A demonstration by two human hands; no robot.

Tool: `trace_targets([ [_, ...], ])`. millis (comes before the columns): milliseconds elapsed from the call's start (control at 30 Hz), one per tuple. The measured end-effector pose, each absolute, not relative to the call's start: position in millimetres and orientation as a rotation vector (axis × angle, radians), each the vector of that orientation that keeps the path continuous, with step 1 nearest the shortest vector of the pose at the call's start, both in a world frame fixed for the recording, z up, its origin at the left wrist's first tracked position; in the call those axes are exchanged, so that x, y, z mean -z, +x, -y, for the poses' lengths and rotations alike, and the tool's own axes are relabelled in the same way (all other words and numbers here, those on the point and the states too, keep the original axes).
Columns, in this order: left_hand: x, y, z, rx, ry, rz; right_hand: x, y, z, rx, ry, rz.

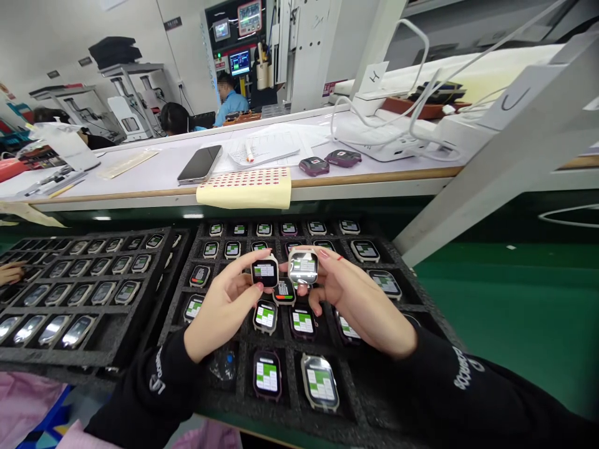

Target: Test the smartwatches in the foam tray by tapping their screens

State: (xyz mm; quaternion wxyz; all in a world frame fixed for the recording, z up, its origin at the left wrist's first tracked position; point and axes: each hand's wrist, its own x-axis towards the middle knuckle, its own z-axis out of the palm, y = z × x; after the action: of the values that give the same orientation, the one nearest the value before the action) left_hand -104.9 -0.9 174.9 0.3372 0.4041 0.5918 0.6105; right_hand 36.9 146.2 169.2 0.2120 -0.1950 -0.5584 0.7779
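Note:
My left hand (229,299) pinches a strapless smartwatch (264,272) by its edges, with a green and white pattern lit on its screen. Just to the right, my right hand (349,290) holds a second smartwatch (303,268) in a light case, its glass catching glare. Both are raised above a black foam tray (290,349) whose compartments hold several more watches with lit screens. Below and between the held pair lies a watch (284,292) showing a red and green bar. Nearer to me, a light-cased watch (320,381) and a dark purple one (267,375) sit in their slots.
Another foam tray (105,324) of watches is on the left, with another person's hand (12,273) at its far edge. Behind, a shelf holds a phone (200,164), papers (266,149), two purple watch cases (330,161) and white cables. A slanted white post (486,143) rises on the right.

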Motion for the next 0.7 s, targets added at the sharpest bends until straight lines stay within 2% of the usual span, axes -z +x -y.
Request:
trace_targets([
  [700, -176.7, -102.4, -2.8, -1.689, 1.017, -1.565, -167.9, 39.2, -147.5, -2.158, -0.513, 1.524],
])
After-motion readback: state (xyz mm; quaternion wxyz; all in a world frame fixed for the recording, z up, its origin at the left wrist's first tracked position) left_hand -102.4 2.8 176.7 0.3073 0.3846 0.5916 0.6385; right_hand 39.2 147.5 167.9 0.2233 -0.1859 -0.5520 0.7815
